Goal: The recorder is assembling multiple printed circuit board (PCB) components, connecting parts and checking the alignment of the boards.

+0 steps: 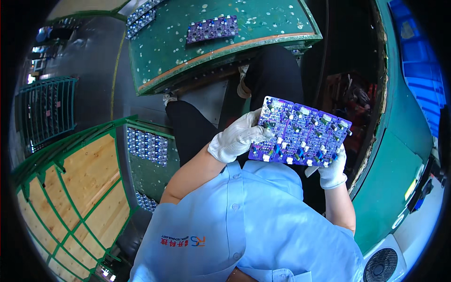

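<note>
A purple printed circuit board panel (300,133), crowded with small white, blue, green and dark components, is held up in front of my lap, slightly tilted. At its left edge my left hand (238,137), in a white knit glove, is closed with the thumb over the top face; the other fingers are partly hidden beneath. My right hand (333,170), gloved the same way, grips the lower right corner from below, most of its fingers covered by the board. On the green table ahead lies a similar purple circuit board (212,29).
More circuit boards stand at the table's far left (141,18), and a stack of boards (147,146) sits on a green surface to my left. A green metal frame with wooden panels (91,188) is near left. On my right are a green counter (380,183), blue bins (425,70) and a fan-like unit (383,264).
</note>
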Motion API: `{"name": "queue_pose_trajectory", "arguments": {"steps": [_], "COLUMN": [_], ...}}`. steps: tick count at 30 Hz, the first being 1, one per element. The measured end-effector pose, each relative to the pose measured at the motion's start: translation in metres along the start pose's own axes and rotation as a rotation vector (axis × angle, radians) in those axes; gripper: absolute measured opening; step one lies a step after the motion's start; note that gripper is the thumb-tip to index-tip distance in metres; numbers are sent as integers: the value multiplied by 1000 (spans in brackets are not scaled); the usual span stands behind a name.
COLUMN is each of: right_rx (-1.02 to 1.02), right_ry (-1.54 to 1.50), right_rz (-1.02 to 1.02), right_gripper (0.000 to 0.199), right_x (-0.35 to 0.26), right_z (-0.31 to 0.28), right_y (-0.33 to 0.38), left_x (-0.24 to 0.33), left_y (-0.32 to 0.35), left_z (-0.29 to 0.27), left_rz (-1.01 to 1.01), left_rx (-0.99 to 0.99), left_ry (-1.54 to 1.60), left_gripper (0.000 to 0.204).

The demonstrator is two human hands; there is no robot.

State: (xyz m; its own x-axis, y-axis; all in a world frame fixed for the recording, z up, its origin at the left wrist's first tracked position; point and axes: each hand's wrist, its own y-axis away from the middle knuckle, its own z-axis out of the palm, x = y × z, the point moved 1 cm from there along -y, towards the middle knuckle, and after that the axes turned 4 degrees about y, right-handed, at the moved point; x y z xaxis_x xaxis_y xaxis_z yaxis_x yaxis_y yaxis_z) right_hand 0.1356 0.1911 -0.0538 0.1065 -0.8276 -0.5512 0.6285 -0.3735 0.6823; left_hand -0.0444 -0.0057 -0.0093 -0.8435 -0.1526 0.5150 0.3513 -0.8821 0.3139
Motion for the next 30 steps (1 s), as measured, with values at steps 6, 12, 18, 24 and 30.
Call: {"name": "queue_pose_trajectory", "arguments": {"steps": [6, 12, 18, 24, 30], "right_rx": [-28, -114, 8, 54, 147], "right_ry": [81, 137, 29, -3, -11], "right_rz": [-207, -273, -108, 30, 43], "right_gripper": [38, 36, 34, 33, 32], "right_x": [-4, 0, 2, 2, -1], "right_z": [7, -14, -1, -6, -2], "right_y": [6, -2, -7, -12, -11], "left_x": [-16, -9, -15, -15, -16], "left_y": [-10, -14, -9, -8, -11], "left_z": [-7, 3, -3, 0, 3], "left_rz": [82, 120, 201, 137, 126], "left_rx": [-3, -118, -58, -21, -54], "left_ry": [-87, -78, -64, -105, -6], "left_gripper": [65, 81, 86, 89, 89]}}
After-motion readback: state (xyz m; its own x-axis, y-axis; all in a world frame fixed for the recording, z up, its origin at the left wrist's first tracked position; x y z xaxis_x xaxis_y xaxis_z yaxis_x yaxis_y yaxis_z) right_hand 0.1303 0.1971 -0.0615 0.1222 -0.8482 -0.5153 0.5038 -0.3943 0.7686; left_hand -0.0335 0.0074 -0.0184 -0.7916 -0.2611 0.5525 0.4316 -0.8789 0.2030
